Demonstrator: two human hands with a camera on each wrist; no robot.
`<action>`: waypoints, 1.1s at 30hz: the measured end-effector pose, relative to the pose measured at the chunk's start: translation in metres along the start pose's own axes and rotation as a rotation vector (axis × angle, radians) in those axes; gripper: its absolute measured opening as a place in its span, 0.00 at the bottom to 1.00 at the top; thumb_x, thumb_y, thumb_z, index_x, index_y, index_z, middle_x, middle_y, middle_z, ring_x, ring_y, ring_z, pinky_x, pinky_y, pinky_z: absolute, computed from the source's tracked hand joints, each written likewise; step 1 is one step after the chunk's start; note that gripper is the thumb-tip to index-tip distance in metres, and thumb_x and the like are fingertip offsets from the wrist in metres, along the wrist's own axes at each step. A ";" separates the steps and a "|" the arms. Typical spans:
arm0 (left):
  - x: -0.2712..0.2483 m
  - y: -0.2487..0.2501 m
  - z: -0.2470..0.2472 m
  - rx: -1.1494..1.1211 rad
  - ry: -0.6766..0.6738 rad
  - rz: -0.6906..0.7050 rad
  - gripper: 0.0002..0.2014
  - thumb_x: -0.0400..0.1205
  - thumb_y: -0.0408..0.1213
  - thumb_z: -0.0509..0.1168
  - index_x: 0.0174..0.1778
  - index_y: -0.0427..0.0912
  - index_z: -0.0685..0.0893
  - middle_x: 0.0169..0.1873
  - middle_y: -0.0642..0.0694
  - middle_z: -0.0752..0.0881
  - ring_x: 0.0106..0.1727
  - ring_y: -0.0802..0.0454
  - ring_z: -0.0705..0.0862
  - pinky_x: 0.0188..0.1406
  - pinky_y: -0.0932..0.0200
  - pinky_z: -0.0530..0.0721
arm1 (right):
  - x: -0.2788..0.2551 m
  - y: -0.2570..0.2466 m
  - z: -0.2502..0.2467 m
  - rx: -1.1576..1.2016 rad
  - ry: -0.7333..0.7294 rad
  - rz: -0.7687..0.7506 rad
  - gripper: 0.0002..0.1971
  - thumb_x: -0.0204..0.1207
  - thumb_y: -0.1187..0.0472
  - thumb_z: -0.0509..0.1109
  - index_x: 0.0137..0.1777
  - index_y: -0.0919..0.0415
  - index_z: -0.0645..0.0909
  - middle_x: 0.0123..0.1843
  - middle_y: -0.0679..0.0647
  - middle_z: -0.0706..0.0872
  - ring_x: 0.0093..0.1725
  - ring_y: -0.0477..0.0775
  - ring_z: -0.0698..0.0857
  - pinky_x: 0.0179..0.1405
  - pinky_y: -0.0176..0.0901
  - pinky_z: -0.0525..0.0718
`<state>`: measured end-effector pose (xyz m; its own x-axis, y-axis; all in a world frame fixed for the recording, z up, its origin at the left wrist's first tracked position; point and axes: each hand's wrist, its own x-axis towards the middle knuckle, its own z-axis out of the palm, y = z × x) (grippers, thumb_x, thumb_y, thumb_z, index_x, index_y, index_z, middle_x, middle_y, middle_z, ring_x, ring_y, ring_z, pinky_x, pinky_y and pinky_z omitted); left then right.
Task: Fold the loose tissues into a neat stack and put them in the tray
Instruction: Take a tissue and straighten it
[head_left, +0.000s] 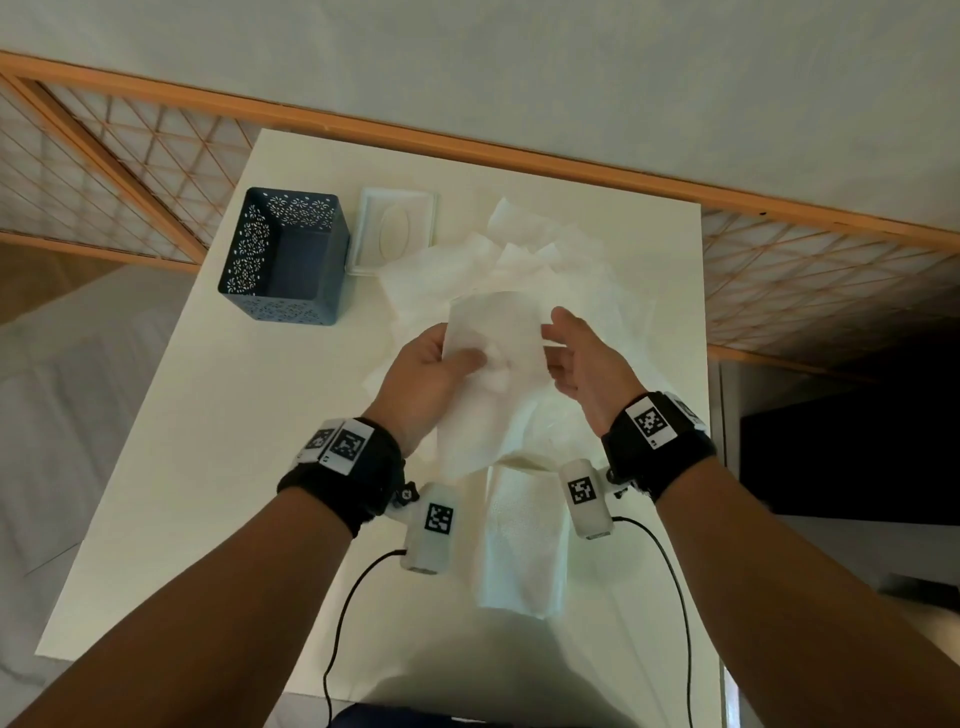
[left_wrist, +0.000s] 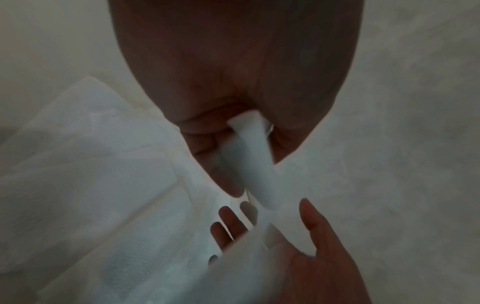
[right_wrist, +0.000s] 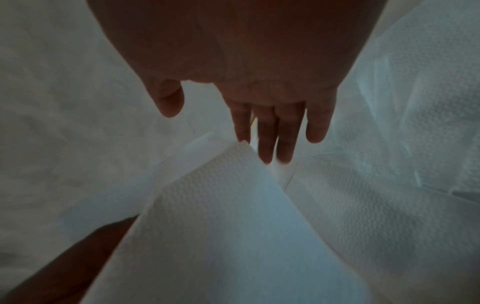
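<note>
the left hand (head_left: 426, 364) is pinching one tissue (head_left: 493, 364) between thumb and fingers, lifting it above the loose tissues (head_left: 519, 249) on the table (head_left: 208, 467), while the right hand (head_left: 582, 358) is reaching for its edge with fingers spread, holding nothing. gripped at one spot, the thin sheet is risking crumpling or tearing. the tray (head_left: 283, 254) is sitting apart at far left, and the folded stack (head_left: 519, 545) is lying under the wrists, where a drooping corner could be disturbing it.

Bin (head_left: 283, 257) far-left of hands (head_left: 498, 364), lid (head_left: 397, 231) just right of it; loose tissues (head_left: 519, 249) beyond hands, folded stack (head_left: 522, 545) behind, all on surface (head_left: 208, 441).
</note>
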<state>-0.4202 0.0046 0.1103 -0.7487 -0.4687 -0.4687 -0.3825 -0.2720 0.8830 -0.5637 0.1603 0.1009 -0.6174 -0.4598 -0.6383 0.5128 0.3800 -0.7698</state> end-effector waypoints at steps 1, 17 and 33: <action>0.001 0.001 -0.003 -0.042 -0.030 -0.023 0.10 0.84 0.37 0.72 0.61 0.44 0.90 0.52 0.44 0.94 0.52 0.40 0.93 0.54 0.43 0.91 | -0.001 0.000 0.001 0.021 -0.037 -0.003 0.21 0.83 0.36 0.68 0.66 0.48 0.86 0.62 0.53 0.93 0.63 0.55 0.90 0.78 0.58 0.79; 0.002 0.000 -0.028 -0.103 -0.125 -0.078 0.24 0.75 0.30 0.75 0.68 0.33 0.84 0.66 0.31 0.89 0.67 0.29 0.88 0.73 0.28 0.83 | -0.017 0.010 -0.009 0.108 -0.222 -0.114 0.16 0.84 0.75 0.67 0.65 0.58 0.86 0.58 0.54 0.93 0.58 0.56 0.91 0.58 0.53 0.90; -0.003 -0.004 -0.035 -0.089 -0.030 -0.022 0.09 0.90 0.27 0.63 0.57 0.45 0.86 0.50 0.36 0.88 0.45 0.43 0.85 0.42 0.55 0.87 | -0.020 0.014 -0.012 -0.041 -0.096 -0.203 0.15 0.86 0.69 0.63 0.50 0.53 0.89 0.42 0.59 0.84 0.31 0.56 0.72 0.24 0.41 0.72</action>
<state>-0.3972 -0.0225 0.1078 -0.7572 -0.4365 -0.4858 -0.3507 -0.3558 0.8663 -0.5512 0.1850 0.1026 -0.6450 -0.6039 -0.4683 0.3578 0.3028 -0.8833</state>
